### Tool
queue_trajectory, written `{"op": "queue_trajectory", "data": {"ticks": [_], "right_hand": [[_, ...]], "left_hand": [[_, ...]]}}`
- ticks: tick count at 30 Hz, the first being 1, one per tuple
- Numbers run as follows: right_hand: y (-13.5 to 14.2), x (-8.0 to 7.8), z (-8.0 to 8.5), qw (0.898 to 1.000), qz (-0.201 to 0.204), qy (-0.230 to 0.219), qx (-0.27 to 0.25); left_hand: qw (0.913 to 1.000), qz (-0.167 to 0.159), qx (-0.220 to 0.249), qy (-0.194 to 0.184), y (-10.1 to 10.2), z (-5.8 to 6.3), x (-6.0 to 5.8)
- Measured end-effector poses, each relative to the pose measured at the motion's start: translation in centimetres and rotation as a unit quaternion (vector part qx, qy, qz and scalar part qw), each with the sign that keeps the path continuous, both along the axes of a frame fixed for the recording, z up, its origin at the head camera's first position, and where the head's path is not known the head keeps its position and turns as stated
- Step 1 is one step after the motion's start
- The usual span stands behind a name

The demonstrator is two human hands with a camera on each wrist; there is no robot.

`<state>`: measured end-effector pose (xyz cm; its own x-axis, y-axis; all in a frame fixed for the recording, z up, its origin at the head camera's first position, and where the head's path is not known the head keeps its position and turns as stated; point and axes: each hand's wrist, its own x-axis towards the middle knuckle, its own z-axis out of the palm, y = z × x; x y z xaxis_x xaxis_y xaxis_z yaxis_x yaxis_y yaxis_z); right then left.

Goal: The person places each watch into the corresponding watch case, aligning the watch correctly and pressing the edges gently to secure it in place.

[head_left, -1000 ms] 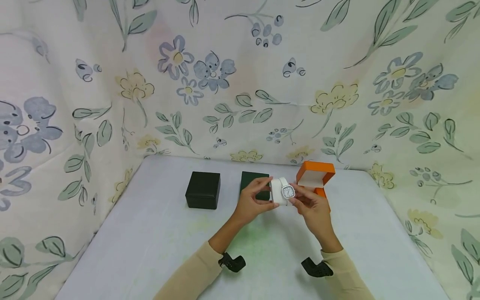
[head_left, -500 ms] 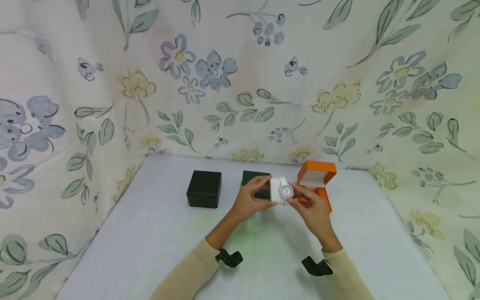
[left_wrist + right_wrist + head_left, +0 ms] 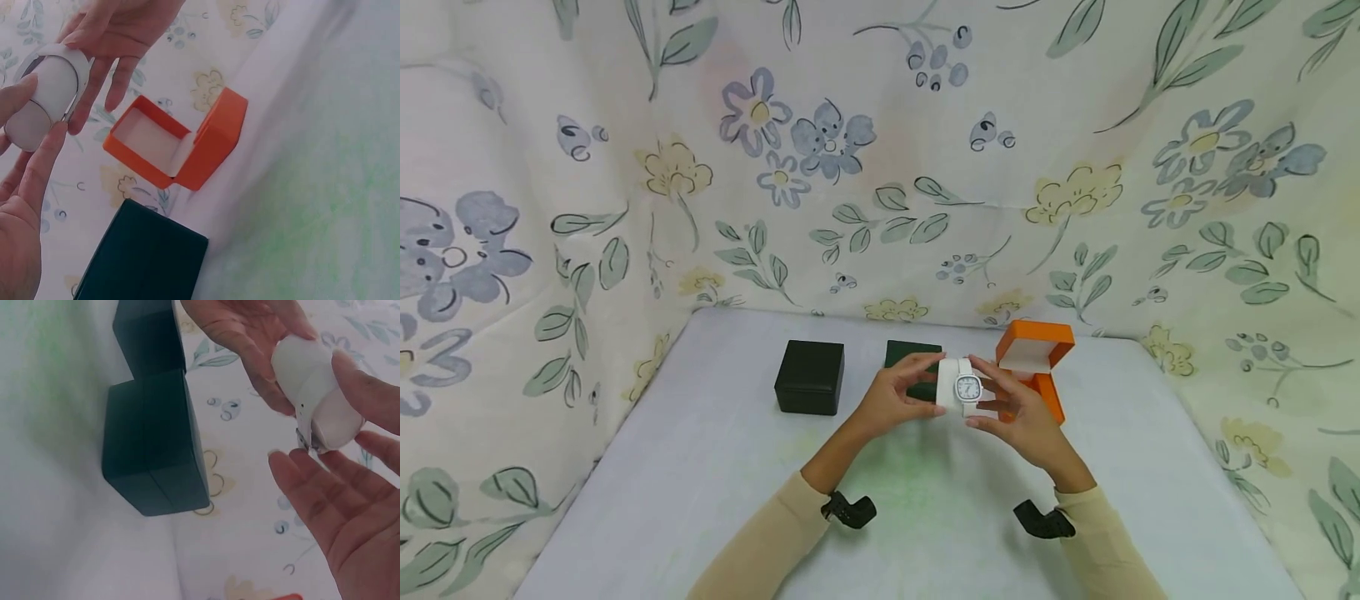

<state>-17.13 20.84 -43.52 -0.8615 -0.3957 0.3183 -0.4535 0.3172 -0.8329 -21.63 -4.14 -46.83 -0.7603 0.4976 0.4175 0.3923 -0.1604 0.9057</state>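
A white-strapped watch with a squarish face is wrapped round a white cushion, held up above the table. My left hand grips the cushion's left end between thumb and fingers. On the other side, my right hand has its fingers spread, with fingertips right at the strap's upper and lower ends. In the right wrist view, the right thumb lies against the cushion's end while the other fingers reach out beneath the watch. The left wrist view shows the cushion from behind, ringed by the strap.
An orange box stands with its lid up behind the right hand. A dark green box is partly hidden behind the left hand. Farther left sits a shut black box. Floral cloth rises behind the white table.
My right hand has loosened from its pinch on the watch and spread its fingers. The watch has turned more upright and shifted slightly left. My left hand keeps its grip.
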Motion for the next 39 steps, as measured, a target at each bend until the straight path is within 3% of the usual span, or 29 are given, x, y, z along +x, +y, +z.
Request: {"op": "queue_trajectory", "data": {"ticks": [12, 19, 22, 30, 39], "right_hand": [[-0.2, -0.6, -0.1, 0.999, 0.022, -0.008, -0.036], [-0.5, -0.3, 0.0, 0.999, 0.013, -0.007, -0.049], [-0.7, -0.2, 0.0, 0.998, 0.008, -0.012, -0.054], [-0.9, 0.0, 0.0, 0.999, 0.008, -0.007, -0.049], [-1.1, 0.3, 0.2, 0.999, 0.001, -0.002, -0.048]], "left_hand": [[0.9999, -0.007, -0.013, 0.005, -0.1, 0.1, 0.1], [0.9999, -0.005, -0.008, -0.004, -0.2, 2.4, 1.8], [1.0000, -0.002, -0.007, -0.006, -0.1, 2.6, 2.0], [0.9996, 0.013, -0.026, -0.008, 0.2, 0.4, 0.9], [0.9999, 0.002, -0.005, 0.011, 0.0, 0.4, 0.9]]}}
